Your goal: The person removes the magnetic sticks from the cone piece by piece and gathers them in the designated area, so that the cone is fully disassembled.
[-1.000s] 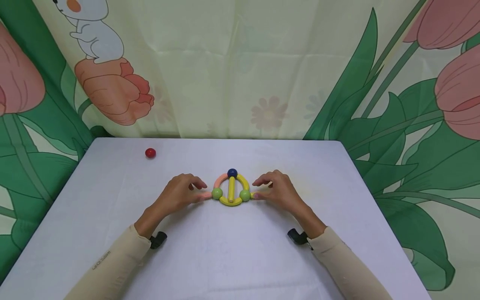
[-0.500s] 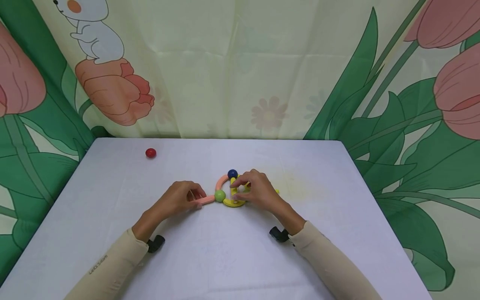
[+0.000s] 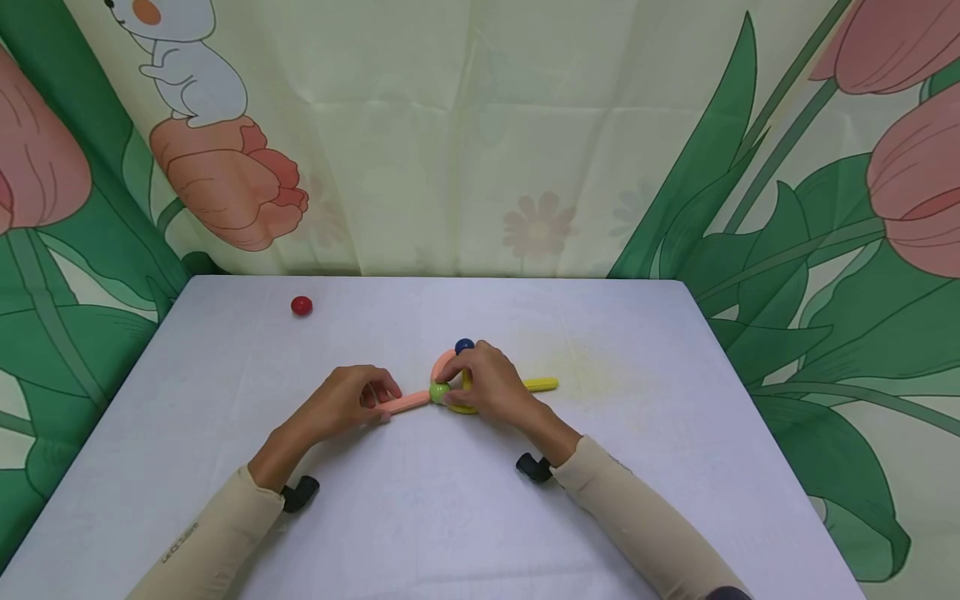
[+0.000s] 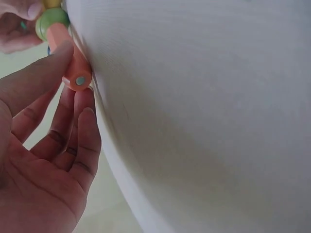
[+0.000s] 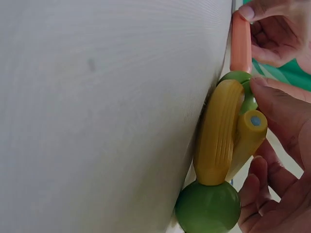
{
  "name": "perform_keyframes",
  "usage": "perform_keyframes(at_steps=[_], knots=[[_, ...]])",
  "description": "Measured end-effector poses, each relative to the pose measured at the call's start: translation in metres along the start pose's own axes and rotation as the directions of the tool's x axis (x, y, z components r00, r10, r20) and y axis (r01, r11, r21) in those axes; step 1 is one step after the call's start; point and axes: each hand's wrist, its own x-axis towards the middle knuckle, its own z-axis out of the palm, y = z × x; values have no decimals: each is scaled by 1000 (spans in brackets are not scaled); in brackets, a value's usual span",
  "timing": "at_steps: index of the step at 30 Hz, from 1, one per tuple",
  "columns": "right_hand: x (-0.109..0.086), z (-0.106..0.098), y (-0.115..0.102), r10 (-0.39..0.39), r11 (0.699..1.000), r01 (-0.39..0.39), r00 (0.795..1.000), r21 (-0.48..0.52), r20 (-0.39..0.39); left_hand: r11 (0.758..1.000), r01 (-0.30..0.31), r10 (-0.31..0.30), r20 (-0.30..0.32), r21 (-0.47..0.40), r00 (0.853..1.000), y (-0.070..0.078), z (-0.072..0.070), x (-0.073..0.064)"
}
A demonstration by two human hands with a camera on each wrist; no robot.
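My left hand (image 3: 352, 396) pinches the outer end of a straight pink magnetic rod (image 3: 407, 403) between thumb and fingers. The rod's inner end meets a green ball (image 3: 437, 393), which my right hand (image 3: 491, 383) grips between thumb and fingers. A curved pink rod (image 3: 444, 363) rises from that ball toward a dark blue ball (image 3: 464, 343). In the right wrist view, a curved yellow rod (image 5: 216, 131) links the gripped ball to a second green ball (image 5: 209, 206), and a straight yellow rod (image 5: 252, 124) lies beside it. My right hand covers much of this ring in the head view.
Right of the right hand, another straight yellow rod (image 3: 542, 384) sticks out along the white table (image 3: 420, 517). A red ball (image 3: 302, 306) lies apart near the back left. Behind the table hangs a printed curtain (image 3: 465, 167).
My right hand has let go of the right-hand yellow rod, crossed leftward over the ring and taken hold of the left green ball. My left hand has shifted slightly left along the pink rod.
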Motion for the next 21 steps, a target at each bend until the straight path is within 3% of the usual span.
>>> perform_keyframes(at_steps=[10,21], knots=[[1,2,-2,0,999,0,1000,-43,0,998,-58,58,6,-12,998,-1,-1,1],[2,3,-2,4,998,-4,1000,-68,0,1000,-24,24,19,-7,1000,-3,-4,-1]])
